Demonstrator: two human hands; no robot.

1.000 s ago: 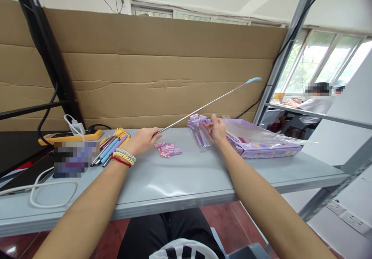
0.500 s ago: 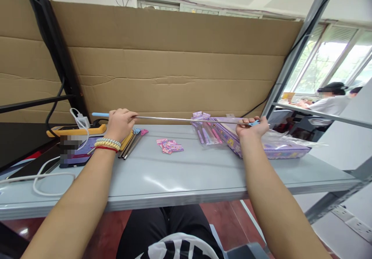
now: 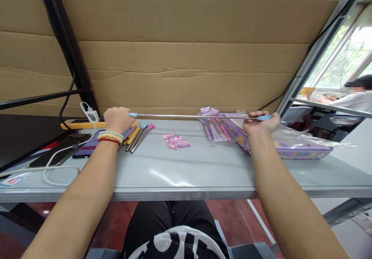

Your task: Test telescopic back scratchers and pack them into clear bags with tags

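Note:
A telescopic back scratcher (image 3: 186,116) is drawn out long and level above the table, its thin metal rod spanning between my hands. My left hand (image 3: 117,119) is wrapped round its light-blue grip, a bit of which shows past the fingers. At the other end my right hand (image 3: 261,122), palm turned up, pinches the rod close to the blue claw-shaped head. Just right of my left wrist lie more collapsed back scratchers (image 3: 138,137) with yellow, blue and pink parts. Small pink printed cards (image 3: 176,141) are piled mid-table.
Purple and pink pieces in clear bags (image 3: 214,127) lie beside a purple patterned box (image 3: 305,152) with clear plastic film. Phones (image 3: 58,150), a white cable (image 3: 62,148) and a yellow device (image 3: 84,125) sit at left. Cardboard (image 3: 186,57) stands behind; a person (image 3: 356,96) sits beyond the right post.
My left hand has slid outward along the back scratcher to cover its blue grip, which stuck out beyond the hand before. My right hand still holds the head end. The camera view has shifted.

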